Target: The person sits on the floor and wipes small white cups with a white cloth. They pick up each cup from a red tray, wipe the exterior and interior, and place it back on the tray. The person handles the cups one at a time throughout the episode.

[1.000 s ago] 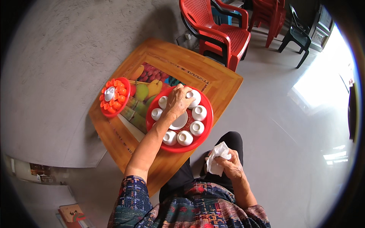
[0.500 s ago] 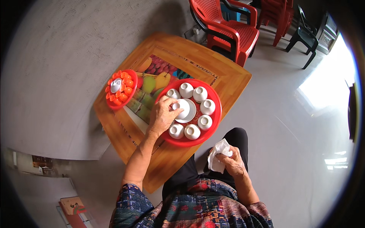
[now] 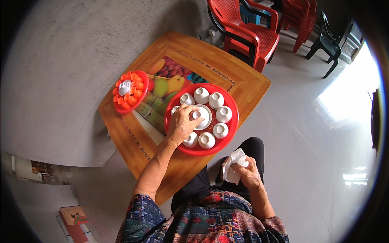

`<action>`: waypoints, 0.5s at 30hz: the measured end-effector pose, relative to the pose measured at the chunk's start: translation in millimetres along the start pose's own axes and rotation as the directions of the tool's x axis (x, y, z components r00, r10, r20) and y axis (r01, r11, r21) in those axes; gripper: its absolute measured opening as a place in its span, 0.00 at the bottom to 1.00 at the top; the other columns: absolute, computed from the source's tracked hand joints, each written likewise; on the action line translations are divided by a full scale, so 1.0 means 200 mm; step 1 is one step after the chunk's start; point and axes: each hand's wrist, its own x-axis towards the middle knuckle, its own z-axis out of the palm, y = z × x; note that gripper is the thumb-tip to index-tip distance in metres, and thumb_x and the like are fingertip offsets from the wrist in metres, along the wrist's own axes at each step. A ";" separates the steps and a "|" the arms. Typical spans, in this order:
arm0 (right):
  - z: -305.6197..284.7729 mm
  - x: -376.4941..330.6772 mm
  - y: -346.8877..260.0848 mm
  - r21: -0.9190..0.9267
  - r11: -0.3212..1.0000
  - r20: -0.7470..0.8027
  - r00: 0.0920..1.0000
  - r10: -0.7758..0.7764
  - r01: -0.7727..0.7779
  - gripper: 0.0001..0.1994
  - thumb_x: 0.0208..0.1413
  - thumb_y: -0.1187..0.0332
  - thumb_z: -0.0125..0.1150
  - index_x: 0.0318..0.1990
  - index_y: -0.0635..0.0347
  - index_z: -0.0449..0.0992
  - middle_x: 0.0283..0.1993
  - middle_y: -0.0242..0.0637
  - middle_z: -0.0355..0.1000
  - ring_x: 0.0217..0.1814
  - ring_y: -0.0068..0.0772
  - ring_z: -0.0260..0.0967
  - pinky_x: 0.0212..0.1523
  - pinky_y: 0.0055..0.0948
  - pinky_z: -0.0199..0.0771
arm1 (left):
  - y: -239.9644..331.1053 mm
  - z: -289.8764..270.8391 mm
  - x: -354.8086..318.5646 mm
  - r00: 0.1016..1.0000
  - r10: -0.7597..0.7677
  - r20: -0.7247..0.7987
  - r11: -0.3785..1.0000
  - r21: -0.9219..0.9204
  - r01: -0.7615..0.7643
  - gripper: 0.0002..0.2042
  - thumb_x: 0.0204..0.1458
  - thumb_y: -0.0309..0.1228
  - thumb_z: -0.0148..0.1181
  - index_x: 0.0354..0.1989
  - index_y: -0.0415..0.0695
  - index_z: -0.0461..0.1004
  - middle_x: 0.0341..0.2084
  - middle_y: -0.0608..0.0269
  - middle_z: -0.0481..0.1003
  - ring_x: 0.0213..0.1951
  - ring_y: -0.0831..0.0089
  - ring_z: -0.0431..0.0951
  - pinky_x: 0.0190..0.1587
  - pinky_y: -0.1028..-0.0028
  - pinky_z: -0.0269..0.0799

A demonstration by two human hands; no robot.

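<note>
My left hand (image 3: 183,124) reaches over a round red tray (image 3: 234,128) on the table. Its thumb and fingers close around a small white cup (image 3: 197,115), base up, at the tray's middle. Beneath that cup lies a white saucer (image 3: 208,121). A ring of similar upturned white cups (image 3: 222,130) surrounds it, the ones on the left partly hidden by my hand. My right hand (image 3: 249,174) rests over my right thigh, closed on a crumpled white cloth or tissue (image 3: 234,165); I cannot tell which.
A smaller red tray (image 3: 144,77) with several orange cups (image 3: 138,93) and a white lidded piece (image 3: 125,87) stands on the left of the wooden table (image 3: 184,172). Beyond the table are red plastic chairs (image 3: 259,38) and a dark green chair (image 3: 326,44).
My left hand has shifted slightly right with the cup, which now sits nearer the saucer's centre. The right hand keeps its hold on the white cloth or tissue. The view has shifted a little.
</note>
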 end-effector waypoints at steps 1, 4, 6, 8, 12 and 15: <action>0.01 0.00 0.01 -0.001 1.000 0.004 1.000 0.003 -0.003 0.09 0.48 0.71 0.54 0.36 0.63 0.74 0.29 0.29 0.72 0.30 0.19 0.69 0.32 0.21 0.69 | 0.00 -0.01 -0.01 0.999 0.002 -0.050 1.000 -0.022 -0.003 0.23 0.36 0.35 0.71 0.43 0.43 0.72 0.32 0.61 0.70 0.30 0.71 0.69 0.34 0.72 0.68; 0.00 0.01 0.03 0.002 1.000 -0.013 1.000 0.008 -0.008 0.09 0.48 0.70 0.55 0.36 0.63 0.74 0.29 0.29 0.72 0.30 0.19 0.69 0.32 0.21 0.69 | 0.03 -0.08 -0.03 0.989 0.003 -0.149 0.999 -0.041 -0.009 0.37 0.35 0.41 0.72 0.56 0.45 0.62 0.37 0.57 0.66 0.38 0.68 0.66 0.39 0.70 0.67; -0.02 0.03 0.06 0.038 0.999 -0.010 0.999 0.032 -0.031 0.09 0.48 0.69 0.55 0.36 0.62 0.74 0.29 0.29 0.72 0.29 0.19 0.69 0.31 0.21 0.69 | -0.02 -0.11 -0.08 0.951 -0.088 -0.297 0.993 -0.105 0.059 0.33 0.40 0.40 0.69 0.55 0.42 0.61 0.38 0.56 0.65 0.35 0.68 0.65 0.37 0.69 0.66; -0.04 0.05 0.10 0.112 0.993 -0.052 0.998 0.043 -0.037 0.09 0.49 0.69 0.55 0.36 0.62 0.74 0.29 0.29 0.72 0.28 0.19 0.69 0.30 0.21 0.69 | -0.12 -0.13 -0.16 0.907 -0.213 -0.363 0.974 -0.156 0.166 0.31 0.43 0.38 0.67 0.54 0.41 0.60 0.38 0.55 0.63 0.32 0.68 0.64 0.36 0.68 0.66; -0.04 0.11 0.09 0.110 0.994 -0.080 0.996 0.026 -0.018 0.08 0.51 0.68 0.54 0.35 0.64 0.73 0.25 0.28 0.70 0.24 0.19 0.67 0.27 0.18 0.68 | -0.38 -0.17 -0.42 0.868 -0.442 -0.226 0.878 -0.305 0.368 0.27 0.49 0.40 0.62 0.50 0.35 0.60 0.29 0.60 0.66 0.23 0.75 0.66 0.27 0.74 0.66; 0.01 0.14 0.07 0.066 0.997 -0.108 0.994 0.035 -0.028 0.10 0.53 0.67 0.53 0.36 0.65 0.72 0.25 0.29 0.69 0.22 0.18 0.66 0.24 0.17 0.67 | -0.34 -0.17 -0.51 0.789 -0.597 0.144 0.611 -0.556 0.563 0.26 0.51 0.43 0.59 0.46 0.32 0.63 0.24 0.63 0.69 0.18 0.77 0.72 0.15 0.80 0.63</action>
